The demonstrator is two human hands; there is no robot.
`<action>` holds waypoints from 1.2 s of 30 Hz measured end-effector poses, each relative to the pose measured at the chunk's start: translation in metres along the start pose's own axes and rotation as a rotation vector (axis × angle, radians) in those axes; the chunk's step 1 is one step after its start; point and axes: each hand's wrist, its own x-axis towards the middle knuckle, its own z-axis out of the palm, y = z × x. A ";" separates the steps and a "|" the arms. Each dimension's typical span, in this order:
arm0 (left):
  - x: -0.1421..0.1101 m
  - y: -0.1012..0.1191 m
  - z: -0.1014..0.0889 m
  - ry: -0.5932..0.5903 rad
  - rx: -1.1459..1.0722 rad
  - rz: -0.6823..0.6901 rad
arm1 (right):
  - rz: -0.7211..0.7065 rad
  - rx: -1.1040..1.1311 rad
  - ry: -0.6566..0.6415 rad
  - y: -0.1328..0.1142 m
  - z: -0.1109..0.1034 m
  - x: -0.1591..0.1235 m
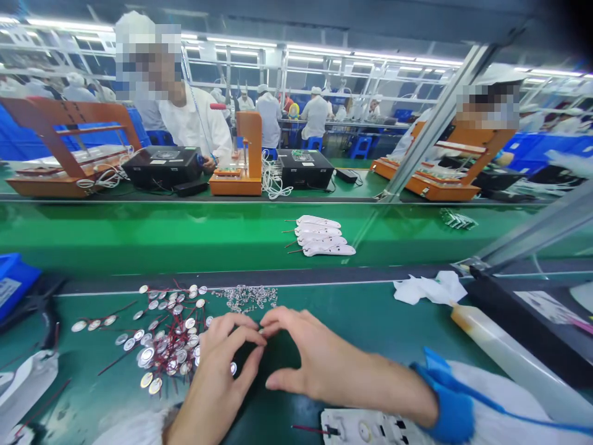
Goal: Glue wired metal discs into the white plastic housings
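My left hand (227, 364) is closed in a pinch, thumb against fingers; what it holds, if anything, is too small to make out. My right hand (310, 352) meets those fingertips with its own, its thumb held well apart. Beside my left hand lies a loose pile of round metal discs with red wires (173, 352). Just beyond both hands is a heap of small clear plastic pieces (248, 298). Under my right forearm sits a white plastic housing (365, 426) with a red wire, partly hidden by the sleeve.
A green conveyor belt (139, 238) crosses ahead, carrying white handle-shaped housings (324, 235) and circuit boards (458, 219). Pliers (46, 315) and a blue bin (16, 281) are left; crumpled tissue (428, 287) and a white bottle (504, 346) right. A person (194, 117) works beyond, near orange fixtures (248, 154).
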 end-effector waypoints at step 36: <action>0.010 -0.007 0.016 -0.026 0.122 0.278 | 0.277 -0.334 0.512 0.067 0.014 -0.138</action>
